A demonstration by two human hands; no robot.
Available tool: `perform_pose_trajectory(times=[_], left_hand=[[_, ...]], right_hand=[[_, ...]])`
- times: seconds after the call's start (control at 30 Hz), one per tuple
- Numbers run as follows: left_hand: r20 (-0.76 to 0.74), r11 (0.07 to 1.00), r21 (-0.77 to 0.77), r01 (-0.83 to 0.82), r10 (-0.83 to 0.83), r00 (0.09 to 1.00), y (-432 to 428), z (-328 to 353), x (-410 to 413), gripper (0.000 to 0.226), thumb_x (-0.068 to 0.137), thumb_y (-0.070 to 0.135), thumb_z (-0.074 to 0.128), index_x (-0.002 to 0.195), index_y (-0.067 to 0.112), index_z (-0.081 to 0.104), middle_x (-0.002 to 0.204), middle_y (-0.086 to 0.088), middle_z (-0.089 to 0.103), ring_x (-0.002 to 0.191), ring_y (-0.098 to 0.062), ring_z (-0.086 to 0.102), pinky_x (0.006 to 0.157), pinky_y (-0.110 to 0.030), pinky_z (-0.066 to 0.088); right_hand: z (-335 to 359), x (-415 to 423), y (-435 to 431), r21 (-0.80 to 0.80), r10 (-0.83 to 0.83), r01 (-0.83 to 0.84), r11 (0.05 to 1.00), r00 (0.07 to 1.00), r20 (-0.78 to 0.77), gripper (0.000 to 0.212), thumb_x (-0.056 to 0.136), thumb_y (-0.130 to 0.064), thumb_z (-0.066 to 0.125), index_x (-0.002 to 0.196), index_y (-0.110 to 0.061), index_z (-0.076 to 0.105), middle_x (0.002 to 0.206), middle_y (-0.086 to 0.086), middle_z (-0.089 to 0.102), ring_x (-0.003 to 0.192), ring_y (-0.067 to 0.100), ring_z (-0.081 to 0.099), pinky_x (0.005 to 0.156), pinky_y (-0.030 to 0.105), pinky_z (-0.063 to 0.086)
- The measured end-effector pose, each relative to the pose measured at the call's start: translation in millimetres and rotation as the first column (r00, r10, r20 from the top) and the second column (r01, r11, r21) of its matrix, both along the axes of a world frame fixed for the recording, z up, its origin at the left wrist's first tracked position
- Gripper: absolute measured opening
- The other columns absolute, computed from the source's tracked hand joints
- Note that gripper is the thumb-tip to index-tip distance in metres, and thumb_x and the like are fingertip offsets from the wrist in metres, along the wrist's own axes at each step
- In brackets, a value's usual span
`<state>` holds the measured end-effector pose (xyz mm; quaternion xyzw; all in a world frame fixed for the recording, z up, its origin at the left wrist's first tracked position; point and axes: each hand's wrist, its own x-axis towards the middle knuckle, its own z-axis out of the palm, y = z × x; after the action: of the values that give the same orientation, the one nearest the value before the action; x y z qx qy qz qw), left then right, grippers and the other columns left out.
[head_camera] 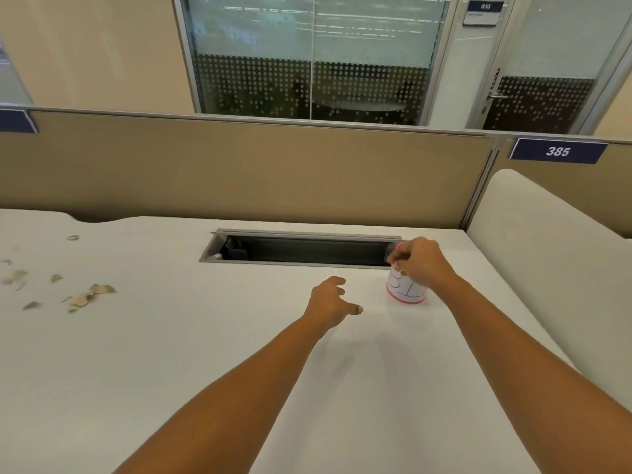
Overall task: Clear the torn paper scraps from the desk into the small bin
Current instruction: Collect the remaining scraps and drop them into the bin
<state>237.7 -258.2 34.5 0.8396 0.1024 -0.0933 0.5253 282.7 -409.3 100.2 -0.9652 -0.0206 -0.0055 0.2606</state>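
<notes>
A small white bin [407,291] with red rims and blue lettering stands on the white desk [191,336], right of centre. My right hand [419,260] is on top of it, its curled fingers gripping the rim. My left hand [330,299] hovers just above the desk to the left of the bin, fingers loosely spread and holding nothing. Several torn brownish paper scraps [87,295] lie scattered at the far left of the desk, well away from both hands.
An open cable trough [301,249] with a grey frame is set into the desk behind the bin. A tan partition [239,172] runs along the back edge. A white side panel [554,254] rises at the right.
</notes>
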Motion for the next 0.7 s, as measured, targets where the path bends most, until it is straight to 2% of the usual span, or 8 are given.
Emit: perform_pose_trajectory(times=[0.1,0.17,0.23,0.37,0.53,0.7], left_hand=[[-0.007,0.997,-0.010,-0.076,0.076,0.997,44.1,-11.4,-28.7,0.062,0.080,0.017,0.072,0.134,0.013,0.043,0.139,-0.010,0.049,0.123,-0.026,0.050,0.099,-0.031,0.044],[-0.008,0.990,-0.015,-0.138,0.138,0.990,78.2,-20.1,-49.1,0.059,0.080,0.016,0.072,0.132,0.012,0.046,0.136,-0.010,0.051,0.121,-0.025,0.052,0.095,-0.029,0.044],[0.004,0.980,-0.025,-0.200,0.200,0.980,115.2,-27.4,-66.7,0.055,0.079,0.015,0.072,0.129,0.010,0.049,0.132,-0.012,0.054,0.117,-0.025,0.055,0.095,-0.029,0.044],[0.042,0.941,-0.026,-0.337,0.338,0.940,192.0,-33.4,-96.1,0.045,0.079,0.012,0.070,0.122,0.007,0.057,0.123,-0.013,0.061,0.107,-0.023,0.060,0.090,-0.028,0.045],[0.112,0.884,0.058,-0.463,0.455,0.883,293.7,-34.7,-125.7,0.035,0.081,0.010,0.067,0.116,0.007,0.062,0.119,-0.011,0.064,0.098,-0.019,0.059,0.086,-0.024,0.042],[0.209,0.795,0.238,-0.558,0.519,0.829,382.7,-41.3,-152.6,0.039,0.084,0.010,0.064,0.122,0.005,0.057,0.127,-0.014,0.058,0.114,-0.027,0.056,0.099,-0.032,0.041]], right_hand=[[-19.5,-28.6,41.8,0.062,0.084,-0.079,0.995,0.993,-0.084,0.019,0.088,-0.001,0.055,0.100,-0.003,0.070,0.105,0.017,0.069,0.092,0.028,0.064,0.078,0.028,0.050],[-32.7,-45.8,76.3,0.075,0.138,-0.129,0.989,0.982,-0.126,0.019,0.088,-0.003,0.056,0.101,-0.004,0.070,0.106,0.016,0.068,0.085,0.022,0.061,0.073,0.024,0.046],[-44.1,-60.7,114.0,0.085,0.198,-0.186,0.979,0.969,-0.151,0.019,0.089,-0.007,0.057,0.103,-0.005,0.069,0.109,0.013,0.068,0.084,0.019,0.059,0.075,0.023,0.046],[-61.2,-86.3,189.7,0.115,0.319,-0.301,0.947,0.929,-0.189,0.021,0.088,-0.015,0.059,0.105,-0.008,0.069,0.111,0.010,0.067,0.097,0.021,0.062,0.083,0.025,0.047],[-72.6,-102.4,279.0,0.130,0.411,-0.391,0.911,0.886,-0.214,0.020,0.088,-0.017,0.059,0.104,-0.010,0.069,0.113,0.008,0.067,0.102,0.022,0.062,0.085,0.026,0.047],[-82.2,-107.8,349.5,0.090,0.460,-0.451,0.888,0.862,-0.213,0.025,0.089,-0.023,0.058,0.111,-0.014,0.064,0.127,0.007,0.056,0.116,0.022,0.053,0.096,0.030,0.042]])
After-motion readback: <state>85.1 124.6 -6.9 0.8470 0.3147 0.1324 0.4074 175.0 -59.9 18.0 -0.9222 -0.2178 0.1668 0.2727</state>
